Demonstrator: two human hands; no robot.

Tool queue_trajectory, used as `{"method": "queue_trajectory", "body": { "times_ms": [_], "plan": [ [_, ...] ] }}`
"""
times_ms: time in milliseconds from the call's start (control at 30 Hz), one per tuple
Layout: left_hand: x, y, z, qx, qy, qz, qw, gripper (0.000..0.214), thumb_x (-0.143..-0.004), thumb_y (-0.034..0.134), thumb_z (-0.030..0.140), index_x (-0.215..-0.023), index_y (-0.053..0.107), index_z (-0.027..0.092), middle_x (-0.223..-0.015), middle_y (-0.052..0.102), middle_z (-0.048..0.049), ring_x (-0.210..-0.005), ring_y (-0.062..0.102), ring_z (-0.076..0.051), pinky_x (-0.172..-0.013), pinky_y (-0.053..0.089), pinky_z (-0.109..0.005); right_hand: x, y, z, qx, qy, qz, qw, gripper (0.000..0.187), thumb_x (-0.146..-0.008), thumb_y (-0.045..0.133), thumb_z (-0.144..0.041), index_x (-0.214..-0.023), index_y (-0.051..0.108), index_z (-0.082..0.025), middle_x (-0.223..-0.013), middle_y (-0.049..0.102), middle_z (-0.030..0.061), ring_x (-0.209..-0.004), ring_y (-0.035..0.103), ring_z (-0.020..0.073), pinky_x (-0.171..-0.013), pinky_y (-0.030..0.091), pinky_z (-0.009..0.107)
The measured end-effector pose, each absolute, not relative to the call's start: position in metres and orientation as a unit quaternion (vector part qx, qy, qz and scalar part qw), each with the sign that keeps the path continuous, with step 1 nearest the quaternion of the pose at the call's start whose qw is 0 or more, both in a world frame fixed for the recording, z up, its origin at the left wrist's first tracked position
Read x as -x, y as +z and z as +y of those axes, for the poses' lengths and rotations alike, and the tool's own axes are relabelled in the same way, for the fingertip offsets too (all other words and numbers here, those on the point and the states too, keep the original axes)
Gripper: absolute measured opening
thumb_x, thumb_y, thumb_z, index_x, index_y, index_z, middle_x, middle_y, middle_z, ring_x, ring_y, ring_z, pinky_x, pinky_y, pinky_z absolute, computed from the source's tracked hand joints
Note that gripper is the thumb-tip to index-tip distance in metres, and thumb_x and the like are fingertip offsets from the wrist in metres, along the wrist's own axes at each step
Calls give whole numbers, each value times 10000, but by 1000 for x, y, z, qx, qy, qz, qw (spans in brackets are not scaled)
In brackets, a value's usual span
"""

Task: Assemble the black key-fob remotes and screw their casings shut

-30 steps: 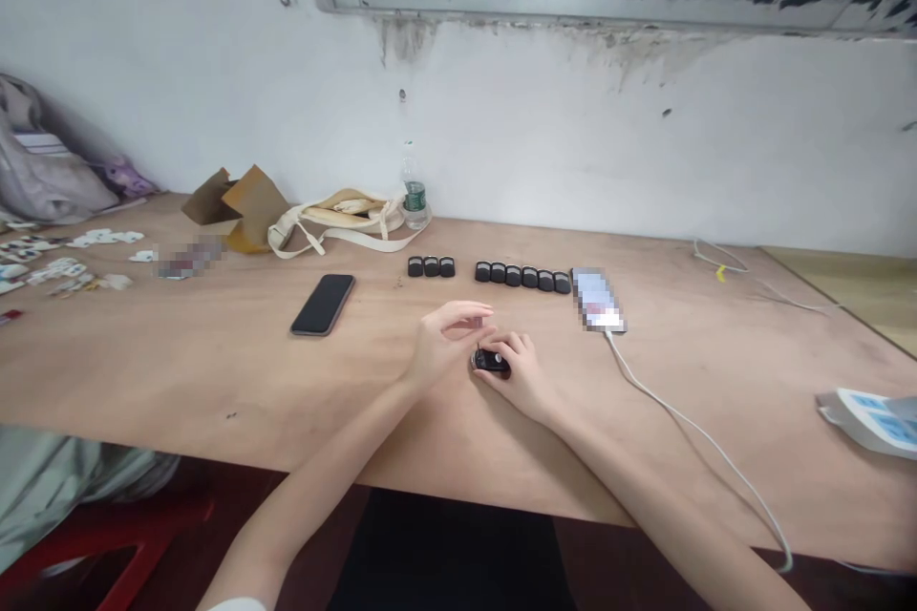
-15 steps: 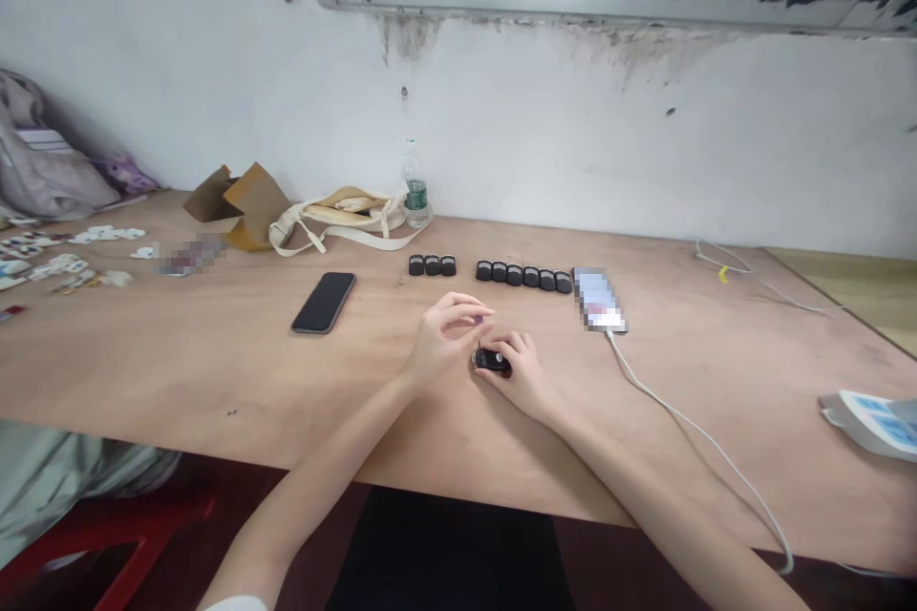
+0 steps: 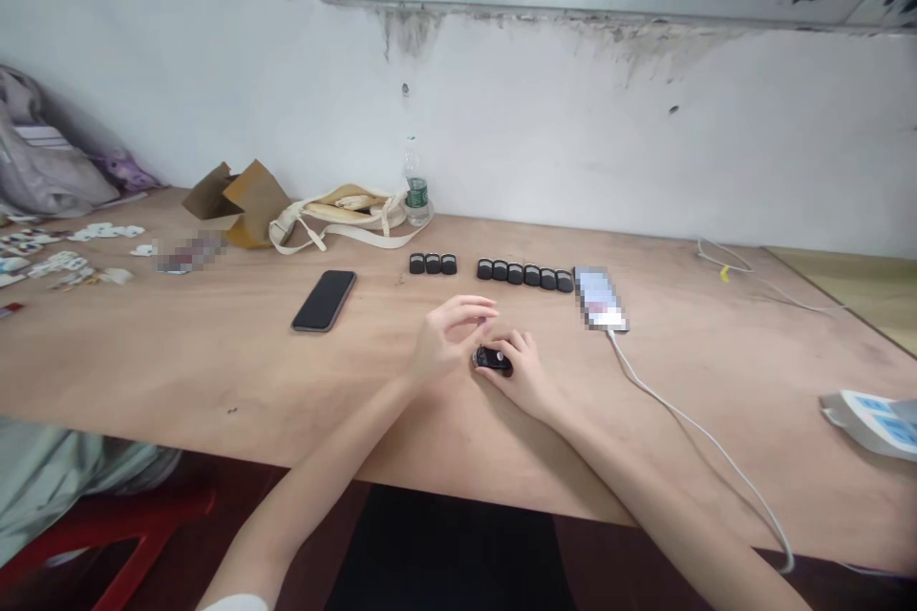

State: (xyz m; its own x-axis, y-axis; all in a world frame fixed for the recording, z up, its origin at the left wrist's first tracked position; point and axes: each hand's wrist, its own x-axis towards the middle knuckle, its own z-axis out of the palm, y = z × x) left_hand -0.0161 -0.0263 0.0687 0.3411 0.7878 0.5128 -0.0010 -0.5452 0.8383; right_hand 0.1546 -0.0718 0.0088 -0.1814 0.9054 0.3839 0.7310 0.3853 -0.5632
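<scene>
On the table in front of me lies a small black oblong device, with a round white spot on top and a silvery left end. My right hand is closed around its right side, thumb and fingers on opposite edges, pressing it to the wood. Just above and left of it is my left hand, its thumb and fingertips curled together around what looks like a thin screwdriver. Only a small purplish bit of this tool shows between the fingers, and its lower end is hard to make out.
Behind my hands stand a row of three black pieces and a longer row. A dark phone lies left; a lit phone with a cable lies right. Farther back are a bottle, a cream bag and a power strip.
The fingers of my left hand have shifted slightly, and the thin shaft seen above the device before no longer shows clearly. My right hand and the device stay in place.
</scene>
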Motion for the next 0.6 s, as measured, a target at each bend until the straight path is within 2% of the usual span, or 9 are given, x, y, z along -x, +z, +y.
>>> {"method": "queue_trajectory", "body": {
  "times_ms": [67, 167, 333, 433, 533, 600],
  "plan": [
    [13, 67, -27, -699, 540, 306, 354, 126, -778, 699, 300, -863, 725, 210, -930, 617, -59, -852, 623, -160, -752, 543, -273, -154, 9, -72, 540, 134, -755, 348, 233, -806, 662, -300, -1030, 603, -271, -987, 582, 66, -963, 498, 273, -838, 477, 456],
    [13, 66, -25, -685, 542, 315, 371, 138, -782, 696, 278, -902, 732, 222, -802, 575, -22, -698, 600, -113, -650, 526, -236, -154, 11, -73, 537, 139, -755, 350, 234, -802, 668, -304, -1024, 605, -262, -994, 579, 68, -961, 490, 270, -848, 471, 458],
    [19, 66, -20, -703, 488, 252, 453, 236, -867, 579, 221, -1080, 679, 212, -931, 684, -53, -780, 638, -133, -767, 537, -276, -155, 10, -73, 538, 142, -757, 344, 222, -811, 658, -316, -1020, 605, -266, -993, 574, 63, -969, 486, 267, -841, 469, 455],
    [19, 67, -22, -698, 480, 245, 471, 218, -887, 550, 234, -1059, 677, 193, -1017, 684, -77, -874, 650, -159, -827, 543, -307, -156, 7, -71, 538, 134, -759, 342, 220, -807, 664, -313, -1012, 604, -260, -987, 579, 61, -970, 491, 263, -830, 474, 439],
    [14, 67, -25, -700, 504, 271, 427, 175, -827, 645, 275, -970, 712, 199, -1043, 630, -80, -929, 629, -173, -828, 547, -303, -156, 4, -70, 538, 125, -759, 343, 246, -802, 669, -304, -1036, 603, -269, -992, 587, 63, -972, 503, 267, -823, 474, 446],
    [11, 67, -28, -683, 531, 298, 403, 170, -761, 719, 295, -908, 728, 212, -943, 580, -47, -829, 620, -140, -763, 559, -276, -156, 4, -71, 537, 129, -759, 345, 261, -807, 664, -297, -1059, 600, -275, -1000, 588, 65, -982, 506, 271, -830, 472, 458]
  ]
}}
